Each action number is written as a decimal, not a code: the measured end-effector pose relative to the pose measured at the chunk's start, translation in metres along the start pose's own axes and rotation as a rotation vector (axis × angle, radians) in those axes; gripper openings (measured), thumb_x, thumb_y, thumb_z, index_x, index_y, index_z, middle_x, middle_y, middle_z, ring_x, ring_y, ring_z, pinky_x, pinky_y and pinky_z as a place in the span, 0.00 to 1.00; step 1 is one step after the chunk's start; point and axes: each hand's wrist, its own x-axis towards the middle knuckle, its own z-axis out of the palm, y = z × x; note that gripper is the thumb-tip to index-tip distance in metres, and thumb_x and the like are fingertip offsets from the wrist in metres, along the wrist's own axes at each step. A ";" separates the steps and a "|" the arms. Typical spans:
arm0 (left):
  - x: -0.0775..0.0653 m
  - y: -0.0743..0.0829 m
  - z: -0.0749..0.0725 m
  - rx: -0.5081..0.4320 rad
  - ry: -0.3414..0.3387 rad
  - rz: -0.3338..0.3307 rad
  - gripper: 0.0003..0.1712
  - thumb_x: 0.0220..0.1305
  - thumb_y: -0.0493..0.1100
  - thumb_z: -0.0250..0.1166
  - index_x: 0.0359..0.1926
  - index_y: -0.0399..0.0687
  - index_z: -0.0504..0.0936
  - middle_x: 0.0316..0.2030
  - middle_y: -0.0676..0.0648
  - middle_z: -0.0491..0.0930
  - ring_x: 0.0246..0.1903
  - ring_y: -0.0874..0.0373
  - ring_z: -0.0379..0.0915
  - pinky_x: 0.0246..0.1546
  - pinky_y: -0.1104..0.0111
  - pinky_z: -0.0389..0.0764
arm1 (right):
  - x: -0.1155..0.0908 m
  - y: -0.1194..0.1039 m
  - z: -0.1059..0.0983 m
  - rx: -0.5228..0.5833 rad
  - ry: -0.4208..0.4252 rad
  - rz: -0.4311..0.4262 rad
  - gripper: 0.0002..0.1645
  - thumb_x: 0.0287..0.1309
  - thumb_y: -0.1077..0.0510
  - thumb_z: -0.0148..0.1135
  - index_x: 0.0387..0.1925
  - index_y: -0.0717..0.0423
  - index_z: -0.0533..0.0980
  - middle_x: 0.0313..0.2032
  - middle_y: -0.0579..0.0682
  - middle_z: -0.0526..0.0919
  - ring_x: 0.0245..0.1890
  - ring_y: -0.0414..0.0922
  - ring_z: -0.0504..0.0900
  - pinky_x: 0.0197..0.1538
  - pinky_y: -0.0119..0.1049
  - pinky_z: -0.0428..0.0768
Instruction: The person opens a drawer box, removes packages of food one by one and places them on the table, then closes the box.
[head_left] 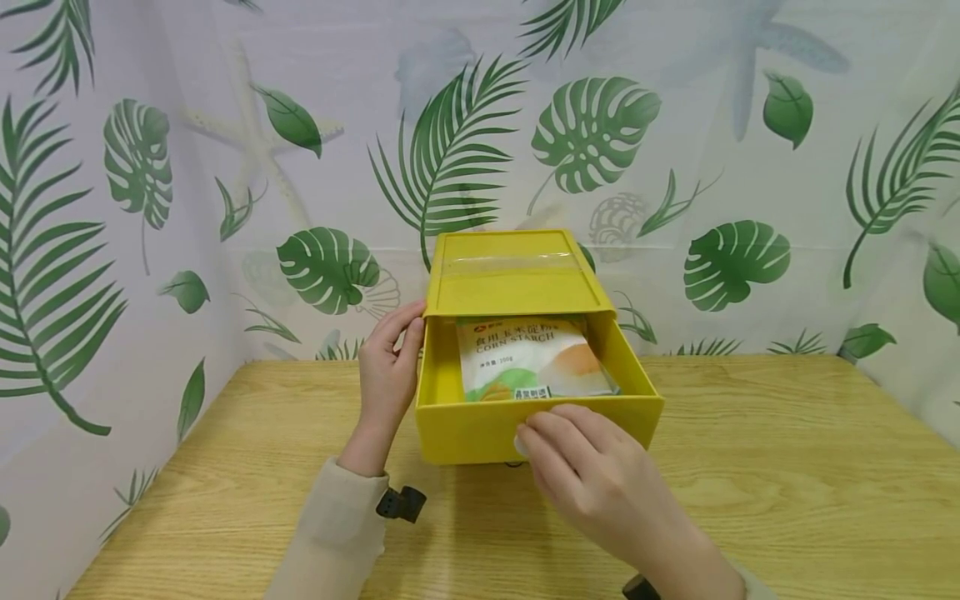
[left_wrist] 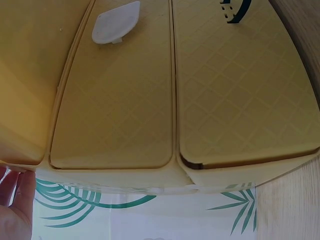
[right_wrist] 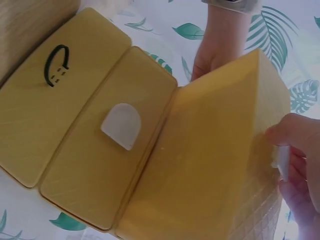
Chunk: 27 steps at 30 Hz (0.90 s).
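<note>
right hand (head_left: pixel 592 475): pinches the white tab (head_left: pixel 521 446) of the top drawer (head_left: pixel 465 433), thumb and curled fingers closing on it from the front.
top drawer: stands well out of the yellow box (head_left: pixel 510 287), its inside showing from above.
bag: the corn starch bag (head_left: pixel 517 362) lies in the top drawer, print side up, its back end reaching under the box's top; neither hand touches it.
left hand (head_left: pixel 390 362): rests against the box's left side, by the drawer's mouth, fingers lying along it rather than gripping.
middle drawer (right_wrist: pixel 95 160): shut, with a white pull (right_wrist: pixel 121 125) on its front.
bottom drawer (right_wrist: pixel 50 125): closed or nearly so, a dark gap at one corner; a dark strap (right_wrist: pixel 48 67) serves as its handle.
worktop (head_left: pixel 787 467): carries the box, patterned curtain (head_left: pixel 810 192) behind.
drawer step: seems to be working the top drawer by its tab while the left hand braces the box; whether it is going out or in, i cannot tell.
next move: probably calls for an even grip on the tab and steady bracing, so the box does not slide or tip; to free the bag, its back end would need to clear the top.
</note>
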 end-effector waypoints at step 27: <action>0.000 -0.028 0.003 -0.025 0.005 0.025 0.14 0.63 0.36 0.53 0.46 0.31 0.77 0.45 0.39 0.75 0.46 0.54 0.71 0.36 0.66 0.79 | 0.008 -0.007 -0.015 0.049 -0.137 0.026 0.18 0.63 0.67 0.37 0.28 0.65 0.75 0.28 0.54 0.76 0.28 0.47 0.74 0.33 0.35 0.78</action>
